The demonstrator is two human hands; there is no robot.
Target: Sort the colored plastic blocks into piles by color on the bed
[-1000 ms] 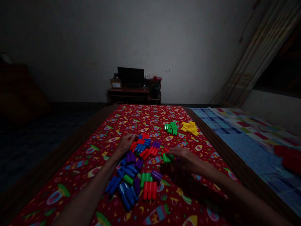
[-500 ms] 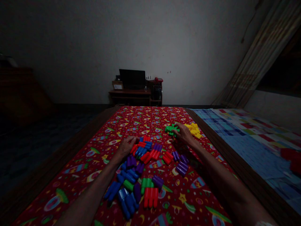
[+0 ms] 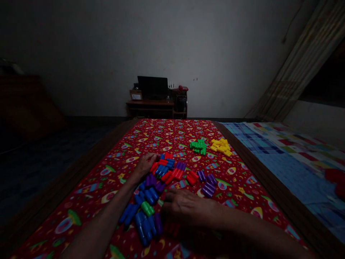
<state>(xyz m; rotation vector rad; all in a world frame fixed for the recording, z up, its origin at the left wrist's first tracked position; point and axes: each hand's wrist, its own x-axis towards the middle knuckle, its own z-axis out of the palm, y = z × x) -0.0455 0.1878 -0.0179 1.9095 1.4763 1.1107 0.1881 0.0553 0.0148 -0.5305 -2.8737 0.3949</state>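
Fingers (image 3: 168, 203) of the right hand (image 3: 184, 205) bend down; whether they grasp, I cannot tell. One green plastic block (image 3: 147, 208) lies just left of them. The left hand (image 3: 145, 165), grip also unclear, is beside red and blue blocks (image 3: 163, 169).

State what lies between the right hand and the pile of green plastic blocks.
The head view shows a red ridged plastic block and purple ridged plastic blocks on red patterned cloth.

Dim light — grey wall (image 3: 229, 54), desk (image 3: 151, 103), curtain (image 3: 299, 64)
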